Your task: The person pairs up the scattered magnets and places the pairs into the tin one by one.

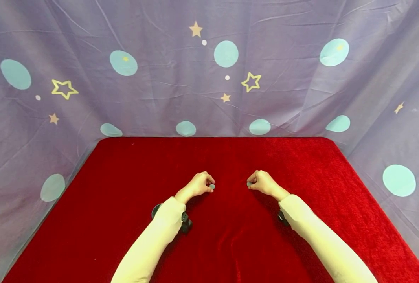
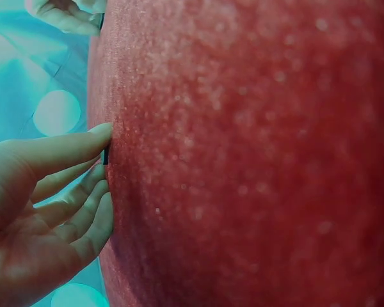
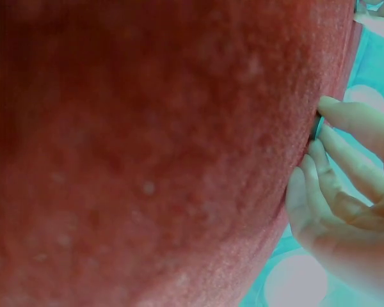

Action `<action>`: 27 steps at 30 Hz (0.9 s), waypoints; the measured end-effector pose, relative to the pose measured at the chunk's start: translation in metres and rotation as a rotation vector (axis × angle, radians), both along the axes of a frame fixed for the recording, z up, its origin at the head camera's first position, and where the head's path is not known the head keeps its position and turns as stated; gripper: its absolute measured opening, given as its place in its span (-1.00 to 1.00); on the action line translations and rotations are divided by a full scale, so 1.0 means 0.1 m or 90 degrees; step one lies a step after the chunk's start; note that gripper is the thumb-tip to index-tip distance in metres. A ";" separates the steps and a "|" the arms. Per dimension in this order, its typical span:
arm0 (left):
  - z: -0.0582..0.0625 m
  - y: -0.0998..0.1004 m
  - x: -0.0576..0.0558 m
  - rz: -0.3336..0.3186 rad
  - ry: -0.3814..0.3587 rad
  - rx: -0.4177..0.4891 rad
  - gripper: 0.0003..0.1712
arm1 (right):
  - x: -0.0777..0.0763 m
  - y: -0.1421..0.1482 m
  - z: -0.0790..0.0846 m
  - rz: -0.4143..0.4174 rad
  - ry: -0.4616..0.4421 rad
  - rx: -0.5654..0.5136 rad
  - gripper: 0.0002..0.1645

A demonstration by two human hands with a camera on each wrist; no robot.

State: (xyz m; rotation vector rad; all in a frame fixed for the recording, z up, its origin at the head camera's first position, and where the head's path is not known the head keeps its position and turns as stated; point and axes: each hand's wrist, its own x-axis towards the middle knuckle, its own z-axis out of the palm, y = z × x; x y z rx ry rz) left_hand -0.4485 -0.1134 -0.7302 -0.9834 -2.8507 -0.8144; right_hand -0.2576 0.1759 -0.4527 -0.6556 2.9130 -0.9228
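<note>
A small, flat grey-green disc [image 1: 212,186] lies at the fingertips of my left hand [image 1: 200,184], which pinches its edge between thumb and fingers. In the left wrist view this disc [image 2: 105,157] appears edge-on as a thin dark strip, down at the cloth. Across a gap to the right, my right hand [image 1: 263,183] pinches a similar disc [image 1: 249,184]. The right wrist view shows that disc [image 3: 317,127] edge-on between thumb and fingertips, also at cloth level. What kind of discs they are cannot be told.
A red velvety cloth [image 1: 230,239] covers the table, with some wrinkles near the front middle. Behind it and at both sides hangs a purple-grey curtain [image 1: 287,82] with stars and round spots. Dark devices [image 1: 186,223] are strapped at both wrists.
</note>
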 end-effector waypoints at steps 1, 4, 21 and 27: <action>0.01 0.00 0.01 -0.001 0.003 -0.002 -0.55 | 0.00 0.00 0.00 0.000 -0.001 0.001 -0.82; 0.15 0.03 0.11 -0.006 0.018 -0.011 -0.60 | 0.01 0.00 0.00 0.003 -0.001 0.000 -0.82; 1.44 0.25 0.97 -0.023 0.008 -0.016 -0.72 | -0.12 0.06 -0.19 0.059 0.018 -0.063 -0.83; 0.88 0.24 0.61 -0.032 -0.010 -0.003 -0.70 | -0.03 -0.04 -0.05 0.041 0.004 -0.048 -0.83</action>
